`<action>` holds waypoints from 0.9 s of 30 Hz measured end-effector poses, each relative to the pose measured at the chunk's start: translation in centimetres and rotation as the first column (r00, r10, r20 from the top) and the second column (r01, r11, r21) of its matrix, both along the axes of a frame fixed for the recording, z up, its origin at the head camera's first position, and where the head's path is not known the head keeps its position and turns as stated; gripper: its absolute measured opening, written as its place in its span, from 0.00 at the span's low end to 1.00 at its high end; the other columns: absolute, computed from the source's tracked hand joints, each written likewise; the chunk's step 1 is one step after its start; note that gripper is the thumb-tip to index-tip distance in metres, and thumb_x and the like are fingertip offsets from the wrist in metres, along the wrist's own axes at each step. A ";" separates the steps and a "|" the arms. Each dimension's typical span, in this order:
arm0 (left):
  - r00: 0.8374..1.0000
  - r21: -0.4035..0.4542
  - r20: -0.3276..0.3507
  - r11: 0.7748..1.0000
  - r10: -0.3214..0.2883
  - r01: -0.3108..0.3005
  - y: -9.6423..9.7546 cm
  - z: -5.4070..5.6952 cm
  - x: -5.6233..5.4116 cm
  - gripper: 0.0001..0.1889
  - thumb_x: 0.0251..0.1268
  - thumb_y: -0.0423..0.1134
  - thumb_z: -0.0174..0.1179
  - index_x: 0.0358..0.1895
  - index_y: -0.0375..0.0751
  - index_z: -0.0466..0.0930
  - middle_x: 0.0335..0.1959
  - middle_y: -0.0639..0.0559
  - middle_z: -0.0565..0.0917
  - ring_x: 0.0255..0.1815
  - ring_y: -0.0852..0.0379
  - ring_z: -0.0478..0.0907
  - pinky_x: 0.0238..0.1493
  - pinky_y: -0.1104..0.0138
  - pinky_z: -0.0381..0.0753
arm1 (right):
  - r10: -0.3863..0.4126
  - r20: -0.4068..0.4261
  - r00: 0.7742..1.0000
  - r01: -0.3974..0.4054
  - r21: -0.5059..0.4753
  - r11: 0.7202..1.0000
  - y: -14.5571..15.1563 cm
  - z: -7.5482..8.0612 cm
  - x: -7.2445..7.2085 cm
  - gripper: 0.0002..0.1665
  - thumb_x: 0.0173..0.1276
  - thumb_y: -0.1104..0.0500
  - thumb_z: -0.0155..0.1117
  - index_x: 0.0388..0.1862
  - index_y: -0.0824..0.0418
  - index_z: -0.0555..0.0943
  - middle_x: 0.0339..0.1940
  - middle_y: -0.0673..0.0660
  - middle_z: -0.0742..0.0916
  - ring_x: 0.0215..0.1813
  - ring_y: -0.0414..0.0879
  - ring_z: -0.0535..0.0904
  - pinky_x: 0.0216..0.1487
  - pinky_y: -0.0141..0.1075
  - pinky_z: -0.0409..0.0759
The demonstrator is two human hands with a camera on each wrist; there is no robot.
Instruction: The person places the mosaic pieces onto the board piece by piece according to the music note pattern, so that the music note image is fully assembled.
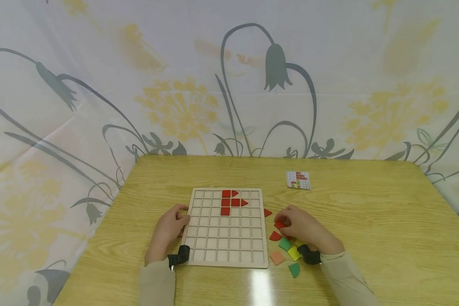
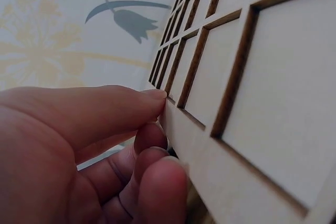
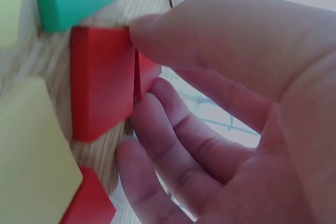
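A pale wooden grid board [image 1: 208,231] lies on the table, several red tiles [image 1: 235,202] set in its upper cells. My left hand [image 1: 172,223] holds the board's left edge. In the left wrist view the thumb [image 2: 131,103] lies at the rim, with the other fingers curled beside it. To the right of the board, my right hand [image 1: 300,225] pinches a red tile [image 3: 102,82] over the loose pieces. Close up, its thumb [image 3: 173,30] presses the tile's edge, and a second red piece [image 3: 148,72] shows right behind, partly covered by the fingers.
Loose tiles lie around the right hand: a red quarter-round [image 1: 275,236], a green tile [image 1: 284,243], a yellow tile [image 1: 293,253], an orange square [image 1: 277,258] and a green quarter-round [image 1: 294,270]. A red triangle [image 1: 267,212] touches the board's right side. A pattern card [image 1: 298,180] lies behind.
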State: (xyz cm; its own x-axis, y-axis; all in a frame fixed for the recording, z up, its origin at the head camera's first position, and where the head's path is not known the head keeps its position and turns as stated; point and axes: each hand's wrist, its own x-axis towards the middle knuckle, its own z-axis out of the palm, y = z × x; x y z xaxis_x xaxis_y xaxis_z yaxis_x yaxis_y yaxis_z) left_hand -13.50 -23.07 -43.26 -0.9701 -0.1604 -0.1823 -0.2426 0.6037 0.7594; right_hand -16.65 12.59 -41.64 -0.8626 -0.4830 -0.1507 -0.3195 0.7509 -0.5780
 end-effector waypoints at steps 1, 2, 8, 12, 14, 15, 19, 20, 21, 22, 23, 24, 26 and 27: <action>1.000 -0.003 -0.002 1.000 -0.001 0.001 0.0 0.0 0.0 0.18 0.62 0.39 0.54 0.55 0.44 0.70 0.26 0.50 0.72 0.18 0.57 0.70 0.20 0.66 0.71 | -0.003 -0.005 1.000 0.003 0.003 1.000 -0.1 0.0 0.0 0.14 0.52 0.65 0.62 0.40 0.56 0.79 0.34 0.49 0.74 0.35 0.42 0.70 0.38 0.37 0.71; 1.000 -0.005 -0.003 1.000 -0.001 0.001 0.0 0.0 0.0 0.18 0.62 0.39 0.54 0.55 0.44 0.71 0.26 0.50 0.72 0.18 0.57 0.70 0.20 0.66 0.71 | -0.004 -0.015 1.000 0.004 0.011 1.000 -0.2 0.0 0.1 0.16 0.51 0.65 0.62 0.41 0.57 0.79 0.35 0.49 0.74 0.35 0.42 0.69 0.38 0.37 0.70; 1.000 0.001 0.004 1.000 -0.002 0.002 0.0 0.0 0.0 0.18 0.62 0.39 0.53 0.56 0.43 0.70 0.26 0.50 0.72 0.19 0.57 0.70 0.21 0.66 0.72 | -0.020 -0.052 0.998 0.021 0.028 0.999 -0.7 -0.1 0.1 0.27 0.46 0.68 0.60 0.50 0.62 0.75 0.40 0.51 0.76 0.36 0.44 0.67 0.37 0.37 0.68; 1.000 -0.005 0.008 1.000 0.007 -0.007 0.0 -0.1 0.0 0.18 0.62 0.39 0.53 0.56 0.45 0.71 0.26 0.50 0.72 0.19 0.56 0.70 0.21 0.66 0.73 | -0.023 -0.069 0.997 0.025 0.029 0.999 -0.7 -0.4 0.1 0.24 0.47 0.68 0.60 0.47 0.62 0.76 0.37 0.50 0.75 0.34 0.44 0.66 0.36 0.36 0.68; 1.000 -0.013 0.006 1.000 0.007 -0.007 0.0 -0.1 0.0 0.18 0.62 0.40 0.54 0.55 0.45 0.71 0.26 0.50 0.72 0.19 0.57 0.71 0.21 0.66 0.72 | -0.027 -0.073 0.997 0.029 0.029 0.999 -0.7 -0.5 0.1 0.21 0.48 0.67 0.60 0.45 0.60 0.77 0.35 0.49 0.74 0.33 0.43 0.66 0.36 0.36 0.68; 1.000 -0.016 0.004 1.000 0.006 -0.006 0.0 -0.2 -0.1 0.18 0.62 0.40 0.54 0.55 0.45 0.71 0.26 0.50 0.72 0.18 0.57 0.71 0.21 0.66 0.72 | -0.026 -0.076 0.997 0.028 0.027 0.999 -0.7 -0.5 0.2 0.18 0.49 0.66 0.60 0.43 0.59 0.78 0.34 0.49 0.73 0.33 0.43 0.66 0.35 0.36 0.68; 1.000 -0.022 -0.004 1.000 -0.005 0.004 -0.1 -0.2 -0.1 0.18 0.62 0.40 0.53 0.56 0.44 0.71 0.26 0.50 0.72 0.18 0.57 0.71 0.21 0.66 0.72 | -0.032 -0.078 0.996 0.033 0.019 0.999 -0.7 -0.6 0.2 0.13 0.52 0.65 0.61 0.39 0.55 0.77 0.32 0.48 0.72 0.32 0.43 0.66 0.32 0.35 0.68; 1.000 -0.021 -0.004 1.000 -0.005 0.005 -0.1 -0.2 -0.1 0.18 0.62 0.40 0.53 0.56 0.44 0.71 0.26 0.50 0.72 0.18 0.57 0.71 0.21 0.66 0.72 | -0.036 -0.078 0.996 0.037 0.018 0.999 -0.7 -0.7 0.2 0.13 0.53 0.65 0.61 0.38 0.55 0.77 0.32 0.48 0.72 0.32 0.43 0.66 0.33 0.35 0.68; 1.000 -0.021 -0.004 1.000 -0.006 0.006 -0.1 -0.2 -0.1 0.18 0.62 0.39 0.53 0.56 0.44 0.71 0.26 0.50 0.72 0.18 0.57 0.71 0.21 0.66 0.72 | -0.041 -0.072 0.997 0.042 0.011 0.999 -0.7 -0.7 0.2 0.13 0.54 0.64 0.62 0.38 0.54 0.76 0.33 0.48 0.73 0.32 0.43 0.67 0.33 0.35 0.68; 1.000 -0.020 -0.005 1.000 -0.006 0.006 -0.1 -0.2 -0.1 0.18 0.62 0.39 0.53 0.56 0.44 0.71 0.26 0.50 0.72 0.18 0.57 0.71 0.21 0.66 0.72 | -0.050 -0.065 0.997 0.051 0.005 0.999 -0.7 -0.6 0.1 0.13 0.54 0.64 0.62 0.39 0.54 0.76 0.33 0.48 0.74 0.31 0.42 0.67 0.33 0.35 0.68; 1.000 -0.019 -0.004 1.000 -0.006 0.006 -0.1 -0.2 -0.1 0.18 0.62 0.39 0.53 0.56 0.44 0.71 0.26 0.50 0.72 0.18 0.57 0.70 0.21 0.66 0.72 | -0.060 -0.054 0.997 0.060 -0.004 0.998 -0.8 -0.6 0.1 0.13 0.55 0.64 0.62 0.39 0.54 0.76 0.33 0.47 0.75 0.31 0.42 0.68 0.33 0.35 0.69; 1.000 -0.018 -0.003 1.000 -0.006 0.006 -0.1 -0.2 -0.1 0.18 0.62 0.39 0.54 0.56 0.44 0.71 0.26 0.50 0.72 0.18 0.57 0.70 0.21 0.66 0.72 | -0.066 -0.054 0.996 0.066 -0.009 0.998 -0.8 -0.6 0.0 0.12 0.55 0.64 0.63 0.39 0.54 0.76 0.33 0.47 0.76 0.31 0.42 0.69 0.34 0.35 0.70; 1.000 -0.017 -0.003 1.000 -0.006 0.006 -0.1 -0.3 -0.2 0.18 0.62 0.39 0.54 0.56 0.44 0.71 0.26 0.50 0.71 0.18 0.57 0.70 0.20 0.66 0.71 | -0.075 -0.061 0.995 0.074 -0.022 0.997 -0.8 -0.6 -0.1 0.11 0.57 0.63 0.63 0.39 0.54 0.76 0.33 0.46 0.77 0.32 0.40 0.70 0.36 0.36 0.71; 1.000 -0.017 -0.003 1.000 -0.007 0.006 -0.1 -0.3 -0.2 0.18 0.62 0.39 0.54 0.56 0.44 0.71 0.26 0.50 0.71 0.18 0.57 0.70 0.20 0.66 0.71 | -0.076 -0.069 0.995 0.074 -0.028 0.997 -0.8 -0.6 -0.1 0.11 0.57 0.63 0.63 0.39 0.54 0.76 0.33 0.46 0.78 0.33 0.40 0.71 0.37 0.36 0.72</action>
